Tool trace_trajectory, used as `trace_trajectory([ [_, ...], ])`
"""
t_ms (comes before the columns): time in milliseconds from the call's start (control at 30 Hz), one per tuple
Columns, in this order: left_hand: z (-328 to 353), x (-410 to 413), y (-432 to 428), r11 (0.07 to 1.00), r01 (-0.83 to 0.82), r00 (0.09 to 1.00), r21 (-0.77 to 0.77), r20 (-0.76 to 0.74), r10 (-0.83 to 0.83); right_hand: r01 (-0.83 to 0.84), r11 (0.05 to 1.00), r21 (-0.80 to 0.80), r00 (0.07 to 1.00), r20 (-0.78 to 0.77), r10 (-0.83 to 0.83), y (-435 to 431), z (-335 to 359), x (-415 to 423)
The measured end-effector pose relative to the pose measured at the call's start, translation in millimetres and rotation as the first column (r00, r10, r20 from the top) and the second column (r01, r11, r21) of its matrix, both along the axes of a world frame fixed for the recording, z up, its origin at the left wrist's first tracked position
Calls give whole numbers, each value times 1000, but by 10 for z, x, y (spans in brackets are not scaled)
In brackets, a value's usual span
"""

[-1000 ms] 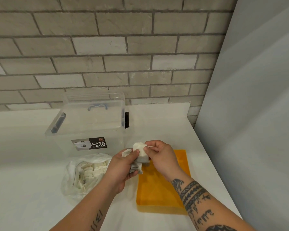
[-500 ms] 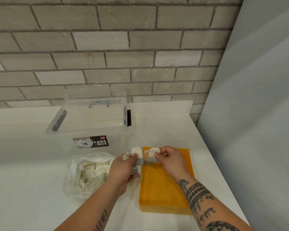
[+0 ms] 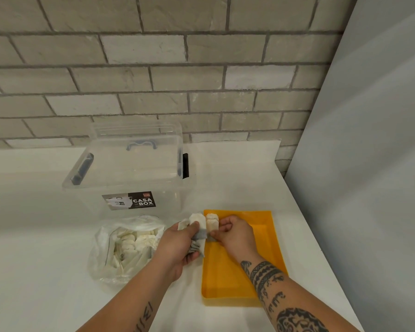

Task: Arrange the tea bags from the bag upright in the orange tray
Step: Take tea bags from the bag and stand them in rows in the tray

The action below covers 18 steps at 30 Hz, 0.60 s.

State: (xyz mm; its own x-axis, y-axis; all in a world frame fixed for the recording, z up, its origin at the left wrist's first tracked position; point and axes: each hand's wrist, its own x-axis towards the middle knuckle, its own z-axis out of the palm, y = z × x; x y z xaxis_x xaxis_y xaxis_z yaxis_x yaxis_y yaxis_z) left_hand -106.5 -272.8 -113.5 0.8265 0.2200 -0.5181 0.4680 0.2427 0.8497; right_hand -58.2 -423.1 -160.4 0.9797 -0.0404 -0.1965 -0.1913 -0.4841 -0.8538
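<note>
The tea bags are pale, off-white paper sachets with tapered tops. The left hand (image 3: 180,245) curls its fingers around a small bunch of tea bags (image 3: 197,224), whose lower ends show grey print too small to read. The right hand (image 3: 235,236) pinches a single tea bag (image 3: 212,223) between thumb and fingers. It holds this one upright just beside the bunch, above the far left corner of the orange tray (image 3: 268,238). The tray is a shallow rectangle with a low rim and lies flat near the counter's right edge. To its left, a crumpled clear plastic bag (image 3: 127,245) lies open with many more sachets heaped inside. Everything rests on a plain white counter (image 3: 34,259), set against a wall of grey bricks (image 3: 177,80) and meeting a smooth grey panel (image 3: 369,164) on the right. Behind the bag stands a clear lidded storage box (image 3: 130,173) with dark clips, and its black label (image 3: 130,201) reads "CASA BOX".
</note>
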Motion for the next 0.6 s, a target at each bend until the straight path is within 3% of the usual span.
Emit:
trace_trajectory([
  [600,83,-20,-16,1000,4,1000,7,19,-4,1,1000,-11,1000,4,-1,-9,50,-12],
])
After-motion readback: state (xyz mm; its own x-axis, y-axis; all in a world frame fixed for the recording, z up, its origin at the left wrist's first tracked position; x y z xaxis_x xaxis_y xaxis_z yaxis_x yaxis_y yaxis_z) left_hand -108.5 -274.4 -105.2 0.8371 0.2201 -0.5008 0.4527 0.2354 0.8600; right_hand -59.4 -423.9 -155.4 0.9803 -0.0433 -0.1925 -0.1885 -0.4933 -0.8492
